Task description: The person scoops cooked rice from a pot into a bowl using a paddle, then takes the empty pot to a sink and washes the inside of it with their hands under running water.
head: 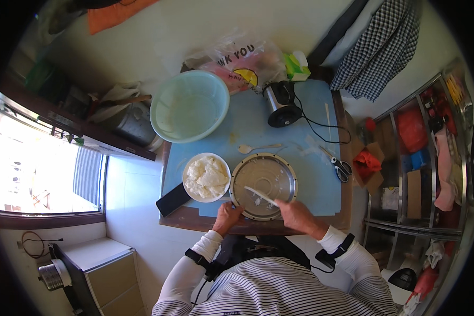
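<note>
A round metal pan [266,176] with a studded rim lies on the blue-covered table before me, a few bits of white food on its bottom. My left hand [228,217] grips the pan's near left rim. In my right hand [298,217] is the handle of a white rice paddle [260,195], whose far end reaches over the pan's bottom. Just left of the pan stands a white bowl [206,197] heaped with cooked white rice [207,176]. Beyond the pan lies a spoon [256,148].
A large pale green basin [189,106] stands at the back left, with a plastic bag [245,65] behind it. An electric appliance with a cord [282,106] stands at the back. Scissors [339,168] lie at the right. A black phone [173,200] lies by the near left edge.
</note>
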A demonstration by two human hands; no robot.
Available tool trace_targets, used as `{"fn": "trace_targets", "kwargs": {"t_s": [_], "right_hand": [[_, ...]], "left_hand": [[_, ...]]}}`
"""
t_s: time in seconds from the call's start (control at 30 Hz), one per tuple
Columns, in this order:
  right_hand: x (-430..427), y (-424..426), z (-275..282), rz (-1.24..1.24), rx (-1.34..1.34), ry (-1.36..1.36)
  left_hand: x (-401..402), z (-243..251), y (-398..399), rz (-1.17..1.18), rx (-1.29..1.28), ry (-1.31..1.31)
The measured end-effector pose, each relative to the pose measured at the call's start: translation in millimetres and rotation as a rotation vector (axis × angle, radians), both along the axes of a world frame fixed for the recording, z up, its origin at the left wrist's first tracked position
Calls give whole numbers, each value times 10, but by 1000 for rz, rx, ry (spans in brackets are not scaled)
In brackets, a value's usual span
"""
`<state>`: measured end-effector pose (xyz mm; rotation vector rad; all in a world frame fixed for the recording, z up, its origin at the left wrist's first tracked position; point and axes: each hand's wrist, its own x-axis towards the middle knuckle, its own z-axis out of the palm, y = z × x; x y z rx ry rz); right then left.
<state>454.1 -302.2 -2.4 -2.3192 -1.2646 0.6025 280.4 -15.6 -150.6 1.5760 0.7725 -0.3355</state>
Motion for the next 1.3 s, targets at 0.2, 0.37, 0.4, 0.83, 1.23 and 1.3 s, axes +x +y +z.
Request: {"fn": "trace_targets", "kwargs": {"t_s": [0.2, 0.37, 0.4, 0.83, 1.23, 1.3], "right_hand": [[568, -70, 25, -111, -9, -192], [29, -307, -43, 111, -112, -7], [-33, -305, -47, 129, -61, -27], [-20, -216, 218, 98, -267, 4], [733, -290, 292, -105, -262, -177], [597, -363, 295, -82, -296, -128]], "left_hand": [[-24, -53, -41, 26, -16, 60], [97, 173, -133, 110, -131, 72], [85, 195, -128, 69, -77, 32], [23, -24, -112, -153, 311, -142], [122, 150, -133, -226, 306, -114], [123, 334, -151, -287, 432, -180]]}}
